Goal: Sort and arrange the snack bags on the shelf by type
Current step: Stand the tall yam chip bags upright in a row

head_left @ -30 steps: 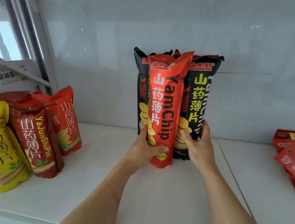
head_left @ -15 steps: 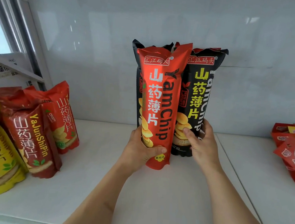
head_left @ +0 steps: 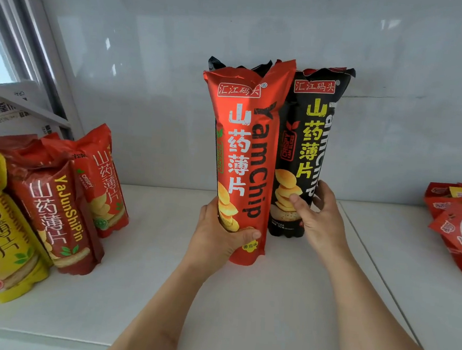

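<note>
Since 1 second ago I see the red YamChip bag (head_left: 243,159) moved nearer the wall, upright on the shelf (head_left: 269,303). Left hand (head_left: 219,235) clamps its base; right hand (head_left: 316,213) grips the black YamChip bag (head_left: 308,142) touching behind-right.

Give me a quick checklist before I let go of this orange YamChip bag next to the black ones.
1. Left hand grip on the orange YamChip bag: ok, thumb wrapped across its lower front.
2. Right hand steadying the black YamChip bag: ok.
3. Orange bag's base flat on the shelf: cannot tell.
4. Orange bag upright: ok, slight tilt.
5. Same type together: not ok, orange stands in front of black bags.
</note>
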A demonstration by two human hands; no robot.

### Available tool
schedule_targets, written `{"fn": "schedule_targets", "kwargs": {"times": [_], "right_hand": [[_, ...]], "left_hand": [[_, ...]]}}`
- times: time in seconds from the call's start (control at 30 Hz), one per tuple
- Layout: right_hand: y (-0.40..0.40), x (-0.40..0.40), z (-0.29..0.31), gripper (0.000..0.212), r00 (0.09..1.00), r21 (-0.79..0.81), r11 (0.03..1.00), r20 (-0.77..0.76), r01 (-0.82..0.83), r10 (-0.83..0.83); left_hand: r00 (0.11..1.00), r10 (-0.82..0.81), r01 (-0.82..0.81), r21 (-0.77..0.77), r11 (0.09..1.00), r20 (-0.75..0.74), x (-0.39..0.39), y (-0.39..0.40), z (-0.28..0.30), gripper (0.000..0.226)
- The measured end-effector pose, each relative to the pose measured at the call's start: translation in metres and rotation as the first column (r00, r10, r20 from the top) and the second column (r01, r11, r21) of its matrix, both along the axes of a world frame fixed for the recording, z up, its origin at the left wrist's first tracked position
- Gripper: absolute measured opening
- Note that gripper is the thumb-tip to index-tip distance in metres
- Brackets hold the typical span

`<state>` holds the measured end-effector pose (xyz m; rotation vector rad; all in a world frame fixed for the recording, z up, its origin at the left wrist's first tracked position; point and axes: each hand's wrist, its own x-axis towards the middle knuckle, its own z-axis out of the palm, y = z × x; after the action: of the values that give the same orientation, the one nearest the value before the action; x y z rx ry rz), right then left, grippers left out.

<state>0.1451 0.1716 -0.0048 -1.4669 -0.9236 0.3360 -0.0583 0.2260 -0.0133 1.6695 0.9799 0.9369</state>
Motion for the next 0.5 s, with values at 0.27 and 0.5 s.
{"fn": "schedule_targets", "kwargs": {"times": [0.27, 0.5], "right_hand": [[-0.038, -0.027, 0.014, 0.070, 0.990, 0.085, 0.989, 0.071, 0.117, -0.123], [-0.056, -0.053, 0.003, 0.079, 0.987, -0.104, 0.988, 0.101, -0.115, 0.126]], "left_hand": [[0.994, -0.112, 0.112, -0.048, 0.993, 0.011, 0.001, -0.006, -0.004, 0.079], [0.946, -0.286, 0.288, -0.006, 0.958, -0.152, 0.008, -0.018, -0.005, 0.077]]}}
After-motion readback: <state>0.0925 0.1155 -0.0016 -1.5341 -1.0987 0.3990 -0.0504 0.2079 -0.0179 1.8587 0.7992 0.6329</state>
